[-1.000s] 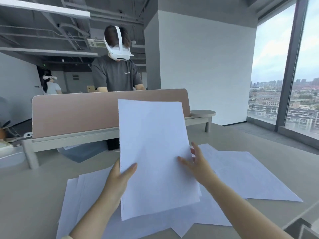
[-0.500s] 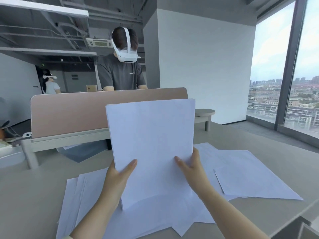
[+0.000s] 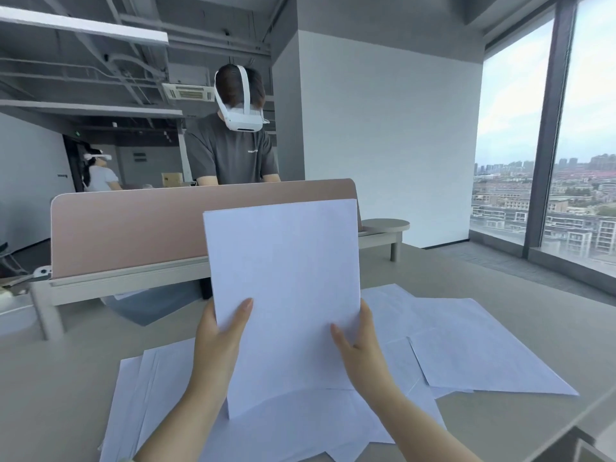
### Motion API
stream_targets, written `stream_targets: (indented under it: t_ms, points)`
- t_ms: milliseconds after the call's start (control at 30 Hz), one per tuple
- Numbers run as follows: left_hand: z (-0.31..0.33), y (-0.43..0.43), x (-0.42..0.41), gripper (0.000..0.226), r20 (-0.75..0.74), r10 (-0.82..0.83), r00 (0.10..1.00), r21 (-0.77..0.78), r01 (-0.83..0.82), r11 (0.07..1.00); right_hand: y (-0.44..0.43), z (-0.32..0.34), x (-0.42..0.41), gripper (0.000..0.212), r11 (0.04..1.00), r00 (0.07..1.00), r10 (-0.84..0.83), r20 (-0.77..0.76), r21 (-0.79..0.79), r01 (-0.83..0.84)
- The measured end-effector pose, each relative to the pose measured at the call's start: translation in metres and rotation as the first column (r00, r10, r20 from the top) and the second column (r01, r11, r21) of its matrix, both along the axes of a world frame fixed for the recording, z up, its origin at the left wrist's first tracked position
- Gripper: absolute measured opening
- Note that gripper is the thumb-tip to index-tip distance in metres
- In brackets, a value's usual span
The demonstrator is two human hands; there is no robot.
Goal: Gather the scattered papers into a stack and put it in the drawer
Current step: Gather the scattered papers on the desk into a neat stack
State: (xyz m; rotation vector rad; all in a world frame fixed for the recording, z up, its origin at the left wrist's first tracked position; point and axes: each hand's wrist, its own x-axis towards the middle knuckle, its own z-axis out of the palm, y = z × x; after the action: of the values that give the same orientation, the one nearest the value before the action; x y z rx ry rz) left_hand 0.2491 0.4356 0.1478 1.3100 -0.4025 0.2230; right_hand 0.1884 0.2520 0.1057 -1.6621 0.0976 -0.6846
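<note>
Gripping the upright stack by its side edges, left hand and right hand fingers closed; sheets look light, floppy.

**Office beyond the desk**

A pink divider stands upright along the far edge of the desk, mounted on a pale rail. Behind it a person in a dark grey T-shirt faces this way, wearing a white headset. Further back on the left, near a dark doorway, a second person in a light top also wears a headset. A small round stool sits just past the divider's right end, before a white wall. Tall windows on the right show a city skyline under a cloudy sky. Overhead run exposed ducts and a strip light.
</note>
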Motion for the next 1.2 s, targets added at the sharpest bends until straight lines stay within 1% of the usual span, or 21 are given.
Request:
stream_targets:
  t_ms: [133, 200, 267, 333, 400, 533, 633, 700, 733, 767, 833, 867, 900, 933, 967, 1000, 1033, 1100, 1200]
  points:
    - [-0.013, -0.001, -0.002, 0.029, -0.04, 0.029, 0.999, 0.028, -0.027, 0.999, -0.005, 0.003, -0.001, 0.027, 0.998, 0.992, -0.065, -0.105, 0.0, 0.066]
    - [-0.021, -0.002, -0.004, 0.031, -0.057, 0.038, 0.998, 0.053, -0.035, 0.998, -0.014, 0.012, 0.0, 0.021, 0.996, 0.987, -0.087, -0.137, -0.019, 0.085]
    - [-0.023, -0.003, -0.004, 0.031, -0.058, 0.059, 0.997, 0.072, -0.055, 0.996, -0.023, 0.022, 0.001, 0.016, 0.998, 0.978, -0.047, -0.201, -0.061, 0.035]
    - [-0.021, -0.003, 0.0, 0.026, -0.063, 0.085, 0.994, 0.098, -0.079, 0.992, -0.031, 0.027, 0.001, 0.017, 0.995, 0.967, 0.036, -0.251, -0.081, -0.058]
    - [-0.019, 0.0, 0.004, 0.021, -0.08, 0.094, 0.992, 0.143, -0.082, 0.986, -0.036, 0.027, -0.002, 0.017, 0.991, 0.959, 0.08, -0.271, -0.086, -0.107]
    - [-0.026, 0.011, 0.014, 0.022, -0.21, 0.025, 0.977, 0.299, 0.04, 0.953, -0.044, 0.011, -0.003, 0.017, 0.984, 0.953, 0.173, -0.251, 0.006, -0.177]
    - [-0.042, 0.027, 0.023, 0.025, -0.288, 0.06, 0.956, 0.406, 0.066, 0.911, -0.049, -0.007, 0.002, 0.018, 0.986, 0.937, 0.166, -0.308, 0.053, -0.158]
    - [-0.051, 0.043, 0.03, 0.033, -0.282, 0.153, 0.947, 0.485, 0.003, 0.875, -0.052, -0.019, 0.006, 0.018, 0.989, 0.927, 0.147, -0.345, 0.053, -0.137]
    - [-0.054, 0.052, 0.035, 0.038, -0.244, 0.226, 0.943, 0.567, -0.05, 0.822, -0.053, -0.024, 0.008, 0.017, 0.991, 0.924, 0.133, -0.358, 0.04, -0.127]
    - [-0.057, 0.062, 0.039, 0.044, -0.187, 0.305, 0.934, 0.665, -0.109, 0.739, -0.054, -0.028, 0.009, 0.016, 0.992, 0.921, 0.12, -0.37, 0.023, -0.12]
    - [-0.063, 0.08, 0.046, 0.054, -0.062, 0.435, 0.898, 0.842, -0.186, 0.506, -0.056, -0.033, 0.01, 0.013, 0.995, 0.918, 0.085, -0.387, -0.017, -0.099]
    - [-0.067, 0.088, 0.047, 0.059, -0.02, 0.467, 0.884, 0.906, -0.181, 0.382, -0.056, -0.034, 0.01, 0.012, 0.995, 0.917, 0.062, -0.394, -0.048, -0.088]
    - [-0.07, 0.094, 0.046, 0.064, 0.002, 0.476, 0.879, 0.947, -0.154, 0.281, -0.056, -0.034, 0.009, 0.011, 0.993, 0.915, 0.043, -0.401, -0.081, -0.083]
    - [-0.073, 0.098, 0.044, 0.069, 0.002, 0.472, 0.882, 0.97, -0.116, 0.214, -0.055, -0.035, 0.009, 0.01, 0.991, 0.914, 0.031, -0.405, -0.108, -0.082]
    - [-0.074, 0.099, 0.044, 0.074, -0.007, 0.465, 0.885, 0.979, -0.09, 0.185, -0.054, -0.035, 0.008, 0.01, 0.989, 0.913, 0.028, -0.406, -0.123, -0.085]
    - [-0.075, 0.099, 0.043, 0.076, -0.022, 0.461, 0.887, 0.978, -0.077, 0.195, -0.053, -0.035, 0.007, 0.009, 0.987, 0.914, 0.03, -0.404, -0.13, -0.09]
    - [-0.074, 0.098, 0.043, 0.077, -0.044, 0.461, 0.886, 0.966, -0.08, 0.245, -0.051, -0.035, 0.006, 0.009, 0.987, 0.916, 0.03, -0.4, -0.135, -0.092]
    - [-0.072, 0.096, 0.044, 0.078, -0.088, 0.466, 0.88, 0.914, -0.115, 0.389, -0.05, -0.034, 0.005, 0.011, 0.984, 0.919, 0.019, -0.393, -0.157, -0.088]
    - [-0.07, 0.099, 0.043, 0.074, -0.16, 0.47, 0.868, 0.81, -0.156, 0.565, -0.049, -0.033, 0.006, 0.011, 0.981, 0.92, 0.001, -0.393, -0.178, -0.077]
